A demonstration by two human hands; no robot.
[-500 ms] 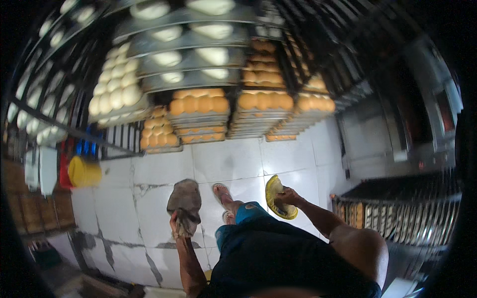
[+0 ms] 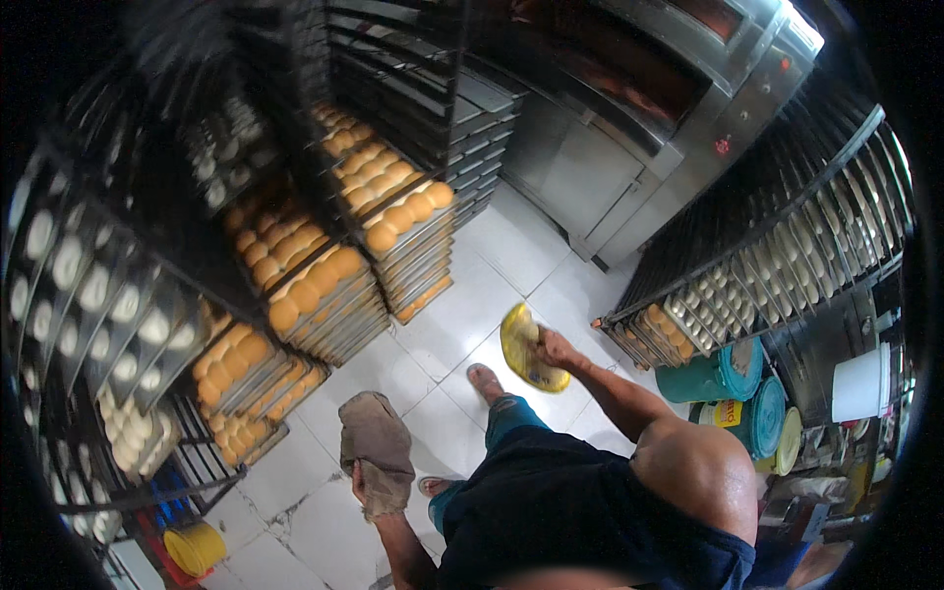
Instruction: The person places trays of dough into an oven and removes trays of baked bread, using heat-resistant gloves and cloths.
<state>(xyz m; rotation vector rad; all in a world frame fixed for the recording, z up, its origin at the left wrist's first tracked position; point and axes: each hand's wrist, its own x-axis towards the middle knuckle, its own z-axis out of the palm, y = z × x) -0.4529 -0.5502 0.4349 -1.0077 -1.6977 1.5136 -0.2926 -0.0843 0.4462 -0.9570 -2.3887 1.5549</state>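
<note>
The person is standing on a white tiled floor w/ two hands out in front. The left hand is gripping a grey-brown cloth, fingers clamped into its lower part, cloth hanging up over the hand. The right hand is holding a yellow cloth pad, fingers closed on its right edge, just above the floor near the right rack. Containers: trays of golden buns are sitting stacked in a dark rack ahead, approx. six bun trays showing; trays of pale dough pieces are filling the rack at far left, too many to count. A second rack at right is carrying trays of small pale rolls. Two teal drums are lying beside it, one white bucket further right, one yellow tub at lower left. A steel oven is standing behind.
</note>
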